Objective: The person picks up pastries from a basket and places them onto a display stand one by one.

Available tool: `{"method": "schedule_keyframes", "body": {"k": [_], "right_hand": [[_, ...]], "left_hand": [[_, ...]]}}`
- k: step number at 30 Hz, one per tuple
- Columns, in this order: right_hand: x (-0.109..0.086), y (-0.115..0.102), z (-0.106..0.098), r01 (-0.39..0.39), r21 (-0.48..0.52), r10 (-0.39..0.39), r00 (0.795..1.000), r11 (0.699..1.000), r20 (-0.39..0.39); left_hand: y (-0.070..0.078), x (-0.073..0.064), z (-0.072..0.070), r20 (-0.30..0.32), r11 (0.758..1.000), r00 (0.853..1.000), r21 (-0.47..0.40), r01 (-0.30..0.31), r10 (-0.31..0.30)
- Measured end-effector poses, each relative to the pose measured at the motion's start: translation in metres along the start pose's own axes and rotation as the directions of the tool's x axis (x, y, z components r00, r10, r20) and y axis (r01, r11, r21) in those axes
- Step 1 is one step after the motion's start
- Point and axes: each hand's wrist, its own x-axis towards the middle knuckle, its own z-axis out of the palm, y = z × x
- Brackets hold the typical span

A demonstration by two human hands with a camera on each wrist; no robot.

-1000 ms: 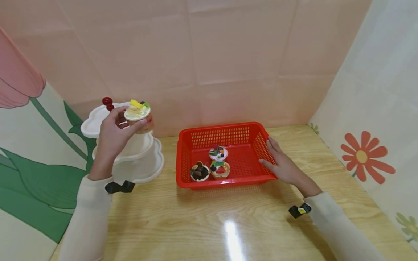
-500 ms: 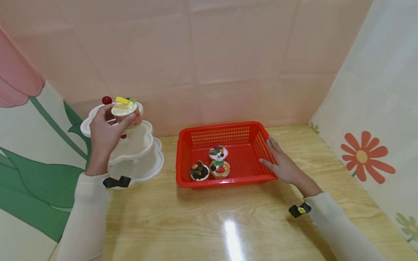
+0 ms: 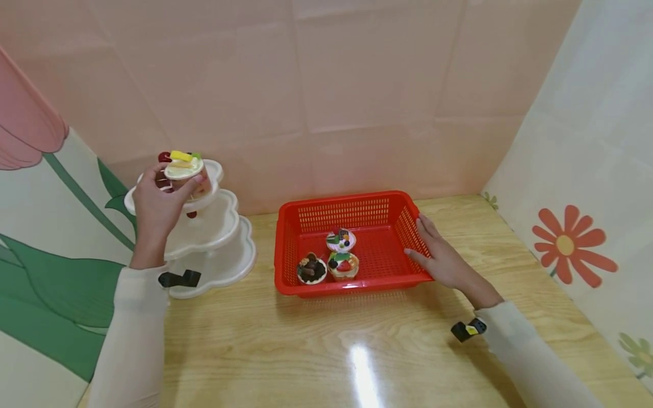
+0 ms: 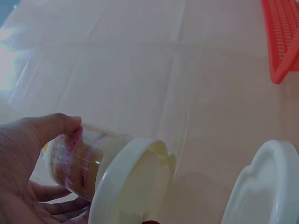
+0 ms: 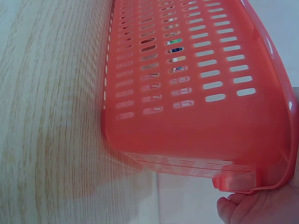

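Observation:
My left hand (image 3: 157,205) grips a clear dessert cup (image 3: 190,180) with cream and yellow pieces on top, thumb on the near side. It holds the cup at the top tier of a white three-tier cake stand (image 3: 204,229). In the left wrist view, the cup's base (image 4: 108,154) appears to meet the tier (image 4: 126,179). With my right hand (image 3: 442,258), I hold the right side of a red plastic basket (image 3: 352,284), thumb inside the rim. In the right wrist view, curled fingertips (image 5: 227,207) show below the basket's corner.
Inside the basket sit a chocolate-topped cup (image 3: 312,268), a strawberry tart (image 3: 344,265) and a pink-edged cupcake (image 3: 340,240). The wooden table (image 3: 285,351) meets a pink backdrop (image 3: 367,113). A dark red ball knob (image 3: 164,156) tops the stand.
My left hand has carried the dessert cup leftward and lowered it to the stand's top tier. My right hand and the basket stay where they were.

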Motion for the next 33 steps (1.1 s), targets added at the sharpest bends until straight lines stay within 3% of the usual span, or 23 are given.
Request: {"method": "schedule_keyframes", "body": {"k": [13, 25, 33], "right_hand": [[-0.001, -0.001, -0.001, 0.002, -0.015, -0.002, 1.000, 1.000, 0.008], [-0.001, -0.001, -0.002, 0.002, 0.000, -0.002, 1.000, 1.000, 0.011], [0.000, -0.001, -0.002, 0.012, -0.012, -0.011, 1.000, 1.000, 0.003]], "left_hand": [[-0.006, 0.004, 0.004, -0.015, 0.998, 1.000, 0.056, -0.018, 0.019], [-0.012, 0.005, 0.002, 0.048, 0.989, 0.999, 0.144, -0.023, 0.017], [-0.010, 0.004, -0.003, 0.108, 0.980, 0.993, 0.192, -0.058, 0.037]]}}
